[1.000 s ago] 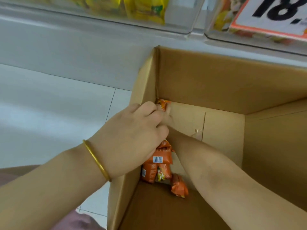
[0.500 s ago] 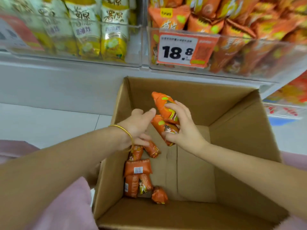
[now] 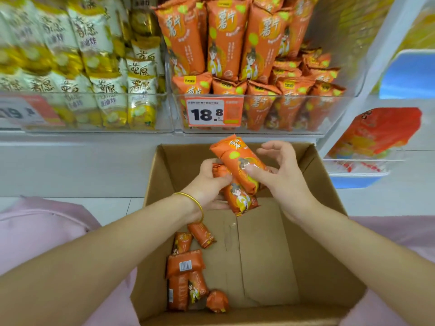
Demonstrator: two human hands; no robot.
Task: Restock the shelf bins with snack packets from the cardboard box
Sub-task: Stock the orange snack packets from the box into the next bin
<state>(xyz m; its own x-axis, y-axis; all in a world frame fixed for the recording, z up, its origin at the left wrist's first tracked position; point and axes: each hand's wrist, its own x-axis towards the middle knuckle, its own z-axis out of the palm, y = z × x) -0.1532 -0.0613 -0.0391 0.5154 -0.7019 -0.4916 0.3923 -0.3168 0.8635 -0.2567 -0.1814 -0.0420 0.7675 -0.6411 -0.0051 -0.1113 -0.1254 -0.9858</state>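
Above the open cardboard box (image 3: 313,231), both my hands hold a small bunch of orange snack packets. My left hand (image 3: 208,184), with a gold bangle on the wrist, grips the lower packets (image 3: 240,200) from the left. My right hand (image 3: 280,175) pinches the top packet (image 3: 235,158) with thumb and fingers, the other fingers spread. Several more orange packets (image 3: 186,276) lie on the box floor at its left side. The clear shelf bin (image 3: 263,114) straight ahead holds the same orange packets behind an 18.8 price tag (image 3: 213,113).
A second clear bin (image 3: 89,111) to the left is packed with yellow and white packets. A white shelf ledge (image 3: 70,161) runs under the bins. To the right stand a white upright and a lower bin with a red packet (image 3: 376,135). Pink clothing (image 3: 40,234) flanks the box.
Both hands rose out of the box with packets, and my view tilted up to the shelf bins. The left hand now grips the lower packets; the right fingers spread.
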